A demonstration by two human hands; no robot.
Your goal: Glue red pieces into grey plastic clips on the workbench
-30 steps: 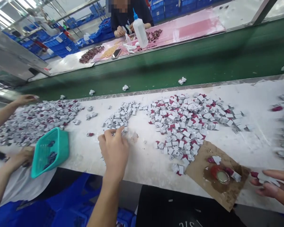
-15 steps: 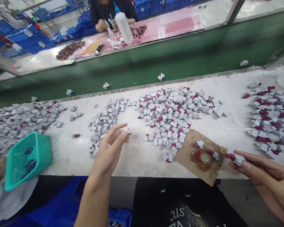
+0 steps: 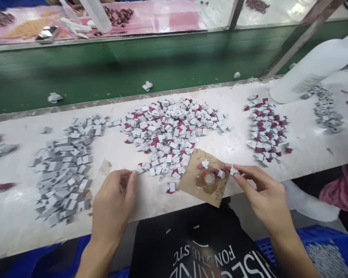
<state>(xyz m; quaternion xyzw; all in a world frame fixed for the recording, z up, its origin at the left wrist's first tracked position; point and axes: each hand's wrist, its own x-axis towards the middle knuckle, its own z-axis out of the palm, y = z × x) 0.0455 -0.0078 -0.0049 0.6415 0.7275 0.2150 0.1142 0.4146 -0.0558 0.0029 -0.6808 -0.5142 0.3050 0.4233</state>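
Note:
My right hand (image 3: 259, 193) pinches a small white-and-dark-red plastic part (image 3: 233, 170) between thumb and fingers, at the right edge of a brown cardboard piece (image 3: 193, 185). On the cardboard are a small round red-rimmed cap (image 3: 208, 177) in a wet brown stain, and two similar parts, one a white-and-red part (image 3: 219, 173). My left hand (image 3: 113, 204) is closed, thumb against curled fingers, above the bench between two piles; what it holds is hidden. To its left lies a pile of plain grey-white parts (image 3: 63, 170). Ahead is a larger pile of white-and-red parts (image 3: 168, 131).
Another pile of white-and-red parts (image 3: 268, 131) lies to the right, beside a large white bottle (image 3: 313, 71). Beyond the bench runs a green belt (image 3: 104, 73) carrying a few parts. A metal post (image 3: 295, 42) slants at the right. A blue crate (image 3: 342, 239) stands below.
The view has swung right, bringing the white bottle into sight. My left hand has curled closed, and its pale part no longer shows. My right hand still holds its white-and-red part.

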